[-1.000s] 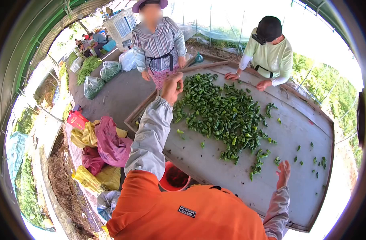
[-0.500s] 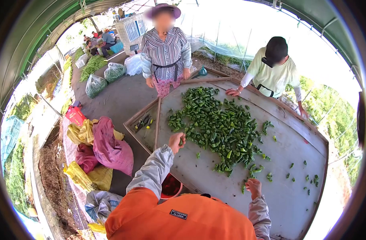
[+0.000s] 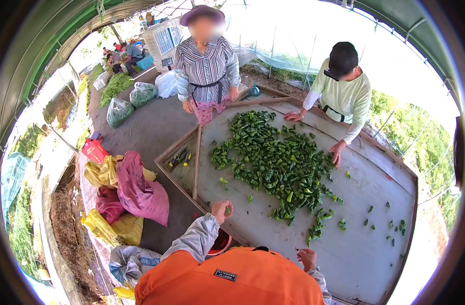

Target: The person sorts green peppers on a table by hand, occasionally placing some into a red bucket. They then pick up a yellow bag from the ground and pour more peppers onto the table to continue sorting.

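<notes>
Green peppers [image 3: 278, 162] lie in a wide heap on the grey table [image 3: 364, 244], with a few scattered at the right. My left hand [image 3: 222, 211] is curled at the table's near left edge, over the side of a red bucket [image 3: 221, 241]; whatever its fingers hold is too small to make out. Below the heap's near end, my right hand [image 3: 307, 258] is bent close to my body with its fingers drawn together; its contents, if any, cannot be made out. A loose pepper [image 3: 223, 181] lies between my left hand and the heap.
A person in a striped shirt [image 3: 204, 68] stands beyond the table. Another person [image 3: 347, 96] leans over its far right edge. Tools [image 3: 180, 157] lie in a side tray [image 3: 164, 157]. Full pink sacks [image 3: 141, 190] and yellow sacks [image 3: 128, 226] stand at the left.
My left hand has moved back toward the bucket, and my right hand has drawn nearer my body. The co-worker at the right has brought a hand to the heap. A pepper now lies left of the heap.
</notes>
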The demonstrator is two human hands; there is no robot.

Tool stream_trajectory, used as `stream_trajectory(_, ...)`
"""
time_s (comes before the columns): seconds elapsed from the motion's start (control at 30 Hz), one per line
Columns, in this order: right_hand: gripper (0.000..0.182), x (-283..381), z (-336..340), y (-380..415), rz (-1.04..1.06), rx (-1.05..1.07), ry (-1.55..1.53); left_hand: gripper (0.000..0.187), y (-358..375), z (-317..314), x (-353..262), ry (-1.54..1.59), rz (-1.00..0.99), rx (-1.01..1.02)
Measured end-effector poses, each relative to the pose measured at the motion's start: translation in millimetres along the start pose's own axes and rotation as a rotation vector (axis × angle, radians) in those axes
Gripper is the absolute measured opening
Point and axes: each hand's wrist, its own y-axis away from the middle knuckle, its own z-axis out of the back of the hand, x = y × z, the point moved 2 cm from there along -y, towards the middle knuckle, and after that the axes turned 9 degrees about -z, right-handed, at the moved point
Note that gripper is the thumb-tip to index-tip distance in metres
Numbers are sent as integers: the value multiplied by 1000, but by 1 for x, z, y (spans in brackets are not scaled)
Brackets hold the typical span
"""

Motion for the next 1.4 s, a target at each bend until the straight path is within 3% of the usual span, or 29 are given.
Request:
stream_trajectory(0.13, 21, -16, 2, 10, -25, -27, 5, 11, -27, -12, -37, 26, -19, -30)
stream_trajectory(0.2, 21, -25, 7, 15, -14, -69, -15, 9, -45, -33, -89, -31, -90, -36)
stream_trajectory(0.3, 21, -36, 10, 17, -3, -126, -45, 9, -55, -74, -180, -59, -352, -17)
stream_trajectory(0.5, 20, -60, 13, 34, -33, -268, -142, 16, -99, -136, -355, -96, -633, 31)
stream_trajectory(0.67, 19, -76, 12, 37, -48, -325, -152, 16, -97, -173, -426, -122, -875, -4)
stream_trajectory(0.83, 18, -72, 14, 47, -57, -362, -103, 14, -140, -174, -385, -215, -641, -33)
stream_trajectory(1.0, 17, -60, 21, 50, -80, -362, -132, 14, -150, -163, -380, -169, -711, -36)
stream_trajectory(1.07, 18, -58, 24, 43, -79, -355, -131, 14, -153, -152, -359, -195, -625, -75)
stream_trajectory(1.17, 18, -58, 24, 37, -67, -339, -154, 14, -155, -124, -298, -255, -529, -58)
stream_trajectory(1.4, 17, -54, 16, 27, -65, -298, -138, 11, -96, -64, -88, -265, -131, 36)
